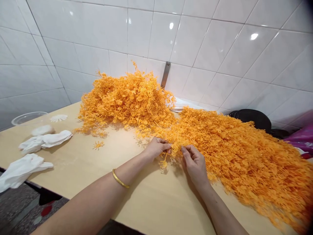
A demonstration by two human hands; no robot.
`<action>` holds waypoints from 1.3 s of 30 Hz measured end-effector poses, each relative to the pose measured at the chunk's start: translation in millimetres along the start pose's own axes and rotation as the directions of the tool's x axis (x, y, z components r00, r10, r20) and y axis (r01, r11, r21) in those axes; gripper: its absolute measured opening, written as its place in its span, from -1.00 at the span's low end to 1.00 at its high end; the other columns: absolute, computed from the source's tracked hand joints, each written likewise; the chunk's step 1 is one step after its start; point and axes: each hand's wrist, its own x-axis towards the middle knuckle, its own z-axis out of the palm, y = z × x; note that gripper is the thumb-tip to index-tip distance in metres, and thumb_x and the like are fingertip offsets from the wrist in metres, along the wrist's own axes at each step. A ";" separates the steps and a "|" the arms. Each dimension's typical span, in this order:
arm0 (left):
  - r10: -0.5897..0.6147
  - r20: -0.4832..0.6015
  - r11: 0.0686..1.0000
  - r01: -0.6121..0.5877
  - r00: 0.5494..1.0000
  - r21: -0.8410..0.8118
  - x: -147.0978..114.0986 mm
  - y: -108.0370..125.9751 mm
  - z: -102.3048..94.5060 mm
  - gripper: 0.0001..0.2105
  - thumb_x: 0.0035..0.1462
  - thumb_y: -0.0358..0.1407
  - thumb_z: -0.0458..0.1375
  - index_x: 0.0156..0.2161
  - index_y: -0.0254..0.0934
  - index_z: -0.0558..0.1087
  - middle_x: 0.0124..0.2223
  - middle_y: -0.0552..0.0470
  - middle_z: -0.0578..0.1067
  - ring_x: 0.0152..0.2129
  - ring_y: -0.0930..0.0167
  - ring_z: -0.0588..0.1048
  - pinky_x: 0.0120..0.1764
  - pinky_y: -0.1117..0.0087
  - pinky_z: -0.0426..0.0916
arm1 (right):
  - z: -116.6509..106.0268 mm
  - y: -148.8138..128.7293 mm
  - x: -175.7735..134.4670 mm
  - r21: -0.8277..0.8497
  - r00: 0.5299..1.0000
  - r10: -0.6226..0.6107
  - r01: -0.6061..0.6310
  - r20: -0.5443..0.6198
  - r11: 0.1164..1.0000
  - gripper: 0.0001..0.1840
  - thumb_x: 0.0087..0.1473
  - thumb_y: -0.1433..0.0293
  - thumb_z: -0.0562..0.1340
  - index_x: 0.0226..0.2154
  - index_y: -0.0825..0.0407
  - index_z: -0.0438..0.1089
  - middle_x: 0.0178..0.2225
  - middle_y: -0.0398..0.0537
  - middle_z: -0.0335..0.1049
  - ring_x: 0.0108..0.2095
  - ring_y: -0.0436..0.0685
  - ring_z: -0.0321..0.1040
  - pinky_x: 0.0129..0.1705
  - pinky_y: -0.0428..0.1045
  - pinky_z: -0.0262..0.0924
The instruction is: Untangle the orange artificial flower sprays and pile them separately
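Between my two hands is an orange plastic flower sprig [175,145], with a small flower head dangling below it. My left hand [158,147], with a gold bangle on its wrist, pinches the sprig's stem from the left. Thumb and forefinger of my right hand [194,160] close on the sprig's right side. Just behind rises a tall heap of orange plastic flower sprigs [124,98]. A wider pile of loose orange flower pieces [254,156] spreads along the right, close by my right hand.
On the table [97,169], one loose orange flower [98,145] lies left of my hands. White gloves [24,168] and crumpled white cloth [45,140] sit at the left edge, near a clear plastic lid [29,118]. A black object [253,119] stands behind the pile against the tiled wall.
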 end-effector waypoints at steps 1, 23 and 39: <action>-0.011 -0.009 1.000 0.011 1.000 0.002 0.9 -1.1 -0.3 -0.93 -0.19 -0.47 0.15 -0.61 -0.37 0.37 -0.69 0.05 0.35 -0.76 0.55 0.27 -0.65 0.53 0.13 | -0.4 -1.5 -1.0 0.002 1.000 -0.028 0.028 0.002 1.000 -0.74 0.05 0.23 0.05 -0.56 0.04 0.14 -0.65 -0.26 -0.06 -0.63 -0.08 -0.08 -0.60 -0.13 -0.11; 0.036 0.051 0.996 -0.031 0.998 -0.089 1.3 -0.6 -1.6 -0.89 -0.18 -0.45 0.13 -0.65 -0.39 0.35 -0.70 0.05 0.33 -0.79 0.55 0.26 -0.66 0.49 0.16 | 4.1 -0.3 -0.1 -0.348 0.926 -0.178 0.296 0.334 0.889 -0.85 0.04 0.33 0.06 -0.37 0.04 0.27 -0.39 -0.05 0.23 -0.38 0.07 0.18 -0.36 -0.03 0.11; 0.082 -0.230 0.958 -0.141 0.970 -0.249 11.3 -0.4 2.9 -0.79 -0.29 -0.40 0.24 -0.69 -0.36 0.26 -0.74 0.09 0.28 -0.77 0.56 0.26 -0.63 0.50 0.14 | 10.7 -27.5 -10.5 -0.392 0.901 -0.324 0.420 0.289 0.818 -0.72 0.06 0.43 -0.03 -0.63 0.06 0.17 -0.38 -0.03 0.13 -0.34 0.06 0.09 -0.30 0.02 0.05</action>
